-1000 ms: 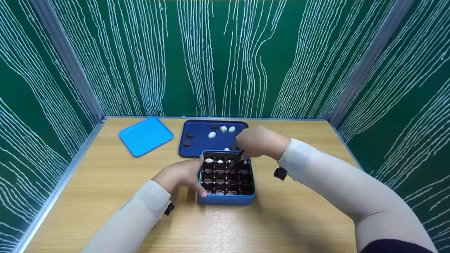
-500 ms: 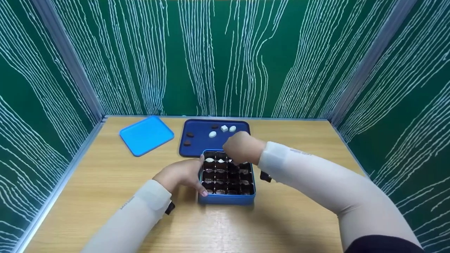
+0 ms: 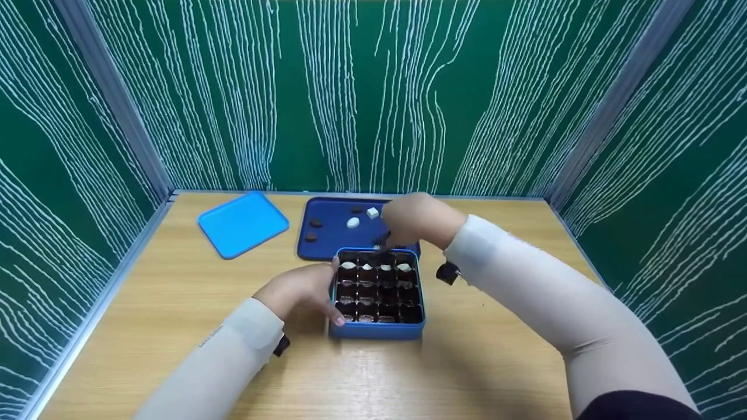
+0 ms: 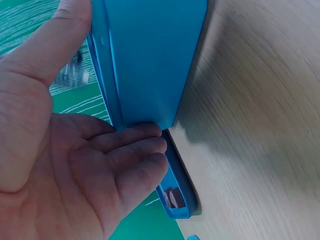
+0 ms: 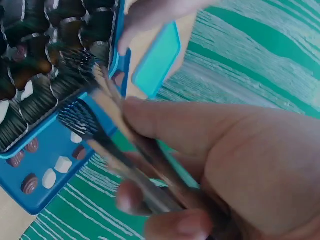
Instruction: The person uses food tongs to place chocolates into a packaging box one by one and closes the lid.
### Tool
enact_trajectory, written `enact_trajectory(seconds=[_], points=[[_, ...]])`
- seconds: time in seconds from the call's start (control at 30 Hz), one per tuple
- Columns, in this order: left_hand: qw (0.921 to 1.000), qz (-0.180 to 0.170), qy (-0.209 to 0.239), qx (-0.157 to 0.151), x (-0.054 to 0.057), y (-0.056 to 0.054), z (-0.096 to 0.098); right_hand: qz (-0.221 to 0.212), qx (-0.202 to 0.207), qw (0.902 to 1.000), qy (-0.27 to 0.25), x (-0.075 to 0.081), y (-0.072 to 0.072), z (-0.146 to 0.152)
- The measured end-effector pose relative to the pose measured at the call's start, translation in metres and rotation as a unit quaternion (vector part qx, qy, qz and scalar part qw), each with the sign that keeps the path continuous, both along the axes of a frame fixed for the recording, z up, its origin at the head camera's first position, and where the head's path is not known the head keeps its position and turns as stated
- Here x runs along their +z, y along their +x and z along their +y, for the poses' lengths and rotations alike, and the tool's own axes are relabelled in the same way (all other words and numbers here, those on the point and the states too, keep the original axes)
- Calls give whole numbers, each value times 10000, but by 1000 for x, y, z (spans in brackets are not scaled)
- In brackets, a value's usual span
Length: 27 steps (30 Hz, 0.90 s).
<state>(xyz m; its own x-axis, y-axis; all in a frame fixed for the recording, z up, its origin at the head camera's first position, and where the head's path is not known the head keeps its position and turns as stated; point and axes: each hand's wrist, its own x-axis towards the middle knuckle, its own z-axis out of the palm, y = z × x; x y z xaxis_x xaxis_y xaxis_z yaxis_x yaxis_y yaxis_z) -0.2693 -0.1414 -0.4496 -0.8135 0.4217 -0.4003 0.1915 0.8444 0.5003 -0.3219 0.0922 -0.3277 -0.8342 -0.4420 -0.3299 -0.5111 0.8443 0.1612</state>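
The right hand (image 3: pixel 417 219) grips a pair of tongs (image 5: pixel 157 162) with dark slotted tips. The tips stand apart with nothing between them, at the box's far edge in the head view. The left hand (image 3: pixel 306 289) holds the left side of the blue tin box (image 3: pixel 376 332), thumb at the near corner and fingers at the far one. Inside the box is a dark divided insert (image 3: pixel 366 291); white pieces (image 3: pixel 348 266) sit along its far row. White and brown chocolate-like pieces (image 3: pixel 353 223) lie on the dark blue tray (image 3: pixel 335 248) behind, partly hidden by the right hand.
A bright blue rectangular lid or tray (image 3: pixel 243 224) lies at the back left of the wooden table (image 3: pixel 496 361). Green walls (image 3: pixel 327 105) with white wavy lines enclose the table at the back and sides.
The right hand dipped over the box's far row half a second ago, then rose back toward the tray. A white piece in the far-right compartment now shows. The left hand stays put.
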Motion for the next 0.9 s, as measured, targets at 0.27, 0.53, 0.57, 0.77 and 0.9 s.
enact_trajectory(seconds=[0.27,0.53,0.57,0.77,0.9], points=[[9995,188,-107,-225,-1,-4,1,38,-889,9704,-2247,-31,-25,-28],[9996,116,-225,-143,3,0,2,115,-541,9689,-2410,-71,-46,-74],[9996,119,-219,-143,4,0,2,145,-529,9699,-2372,-74,-48,-79],[9997,95,-244,16,6,3,-1,297,-358,9772,-2070,-90,-59,-102],[9998,84,-155,-9,5,4,0,257,-366,9808,-1898,-95,-60,-106]])
